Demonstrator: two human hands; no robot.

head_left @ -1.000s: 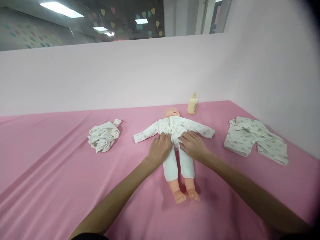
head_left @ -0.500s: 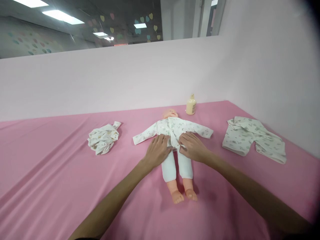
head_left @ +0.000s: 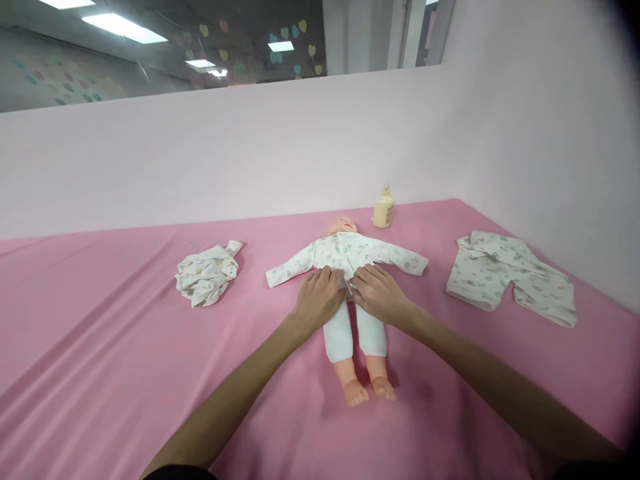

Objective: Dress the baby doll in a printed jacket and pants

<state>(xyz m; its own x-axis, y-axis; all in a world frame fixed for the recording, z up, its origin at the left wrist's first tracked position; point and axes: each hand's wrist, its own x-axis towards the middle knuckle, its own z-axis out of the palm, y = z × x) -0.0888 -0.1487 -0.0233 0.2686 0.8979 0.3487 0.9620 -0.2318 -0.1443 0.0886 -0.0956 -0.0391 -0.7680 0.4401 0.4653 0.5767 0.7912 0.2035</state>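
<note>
A baby doll (head_left: pixel 355 387) lies on its back, head toward the wall and bare feet toward me. It wears a white patterned jacket (head_left: pixel 327 252) with sleeves spread out, over white leggings (head_left: pixel 371 333). At the jacket's lower front, my left hand (head_left: pixel 320 293) has its fingers closed on the hem. Close beside it, my right hand (head_left: pixel 379 293) pinches the hem from the other side. Both sets of fingertips nearly meet at the doll's middle and partly hide the cloth there.
Left of the doll lies a crumpled white patterned garment (head_left: pixel 207 273). Patterned shorts (head_left: pixel 510 277) are spread at the right. A pale yellow pump bottle (head_left: pixel 383 208) stands behind the doll's head by the white wall (head_left: pixel 240 160). A pink sheet (head_left: pixel 125 320) covers the surface.
My hands have moved closer together at the jacket's front; the right one shifted left, and the fingers of both have drawn in on the hem. The doll stays put.
</note>
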